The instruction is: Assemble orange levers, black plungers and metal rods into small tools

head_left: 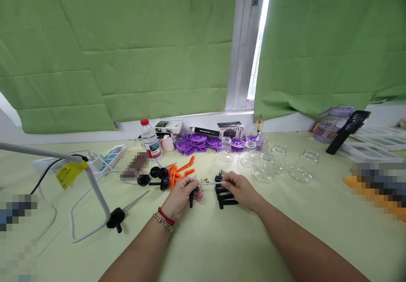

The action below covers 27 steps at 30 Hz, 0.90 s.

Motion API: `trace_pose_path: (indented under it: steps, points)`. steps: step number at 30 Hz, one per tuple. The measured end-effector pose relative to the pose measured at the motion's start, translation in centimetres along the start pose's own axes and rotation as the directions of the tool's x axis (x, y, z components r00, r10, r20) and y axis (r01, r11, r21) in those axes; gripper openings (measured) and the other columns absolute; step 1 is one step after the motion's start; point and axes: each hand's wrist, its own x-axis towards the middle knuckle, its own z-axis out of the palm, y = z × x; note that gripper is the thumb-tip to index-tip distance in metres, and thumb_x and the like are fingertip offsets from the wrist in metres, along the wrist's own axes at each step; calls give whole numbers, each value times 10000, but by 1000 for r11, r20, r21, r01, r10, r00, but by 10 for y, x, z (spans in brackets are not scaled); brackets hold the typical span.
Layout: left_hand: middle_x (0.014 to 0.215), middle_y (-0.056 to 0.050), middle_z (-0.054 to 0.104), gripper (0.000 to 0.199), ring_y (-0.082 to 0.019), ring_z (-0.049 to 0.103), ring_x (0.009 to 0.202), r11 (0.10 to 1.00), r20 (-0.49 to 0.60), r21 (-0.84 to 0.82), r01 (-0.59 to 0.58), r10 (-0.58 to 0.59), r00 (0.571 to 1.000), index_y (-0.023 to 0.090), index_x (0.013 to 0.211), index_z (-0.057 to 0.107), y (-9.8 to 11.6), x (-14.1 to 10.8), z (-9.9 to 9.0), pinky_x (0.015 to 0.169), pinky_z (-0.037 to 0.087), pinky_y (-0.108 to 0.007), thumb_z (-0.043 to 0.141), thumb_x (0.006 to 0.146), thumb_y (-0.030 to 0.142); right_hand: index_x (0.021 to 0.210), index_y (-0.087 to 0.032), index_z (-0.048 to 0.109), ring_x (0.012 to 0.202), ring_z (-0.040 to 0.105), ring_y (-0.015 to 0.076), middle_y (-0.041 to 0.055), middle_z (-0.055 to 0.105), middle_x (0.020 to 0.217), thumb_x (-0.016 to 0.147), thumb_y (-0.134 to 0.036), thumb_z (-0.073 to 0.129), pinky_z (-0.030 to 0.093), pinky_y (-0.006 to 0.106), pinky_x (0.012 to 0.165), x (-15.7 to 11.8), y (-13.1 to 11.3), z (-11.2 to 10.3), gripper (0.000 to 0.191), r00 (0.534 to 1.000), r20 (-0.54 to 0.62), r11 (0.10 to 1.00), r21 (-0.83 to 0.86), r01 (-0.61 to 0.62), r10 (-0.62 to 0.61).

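A thin metal rod (209,183) runs level between my two hands. My left hand (185,193) pinches its left end, and a black part (191,199) hangs down from the same fingers. At the rod's right end, the fingers of my right hand (237,189) are closed on it. Several black plastic pieces (226,197) lie beside and partly behind my right hand. Small brass-coloured bits (206,180) and springs (223,173) are just beyond the rod. Orange handles (177,174) and black round parts (164,183) lie to the left of my left hand.
A water bottle (150,141), purple wheel-shaped parts (198,140) and glass jars (263,168) stand or lie at the back. A white metal frame (100,195), a power strip (114,157) and a black part with a rod (116,217) are at left; a black spatula (349,132) is at right.
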Motion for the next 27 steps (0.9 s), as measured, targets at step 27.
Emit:
trace_pose_path:
  steps: [27]
  points:
    - [744, -32, 561, 273, -195, 545, 707, 353, 117, 908, -226, 306, 945, 191, 736, 537, 27, -24, -1, 614, 394, -299, 603, 741, 456, 743, -190, 563, 684, 475, 139, -7, 544, 706, 831, -306, 470, 388, 262, 648, -4, -14, -1, 173, 997, 14, 996, -51, 78, -77]
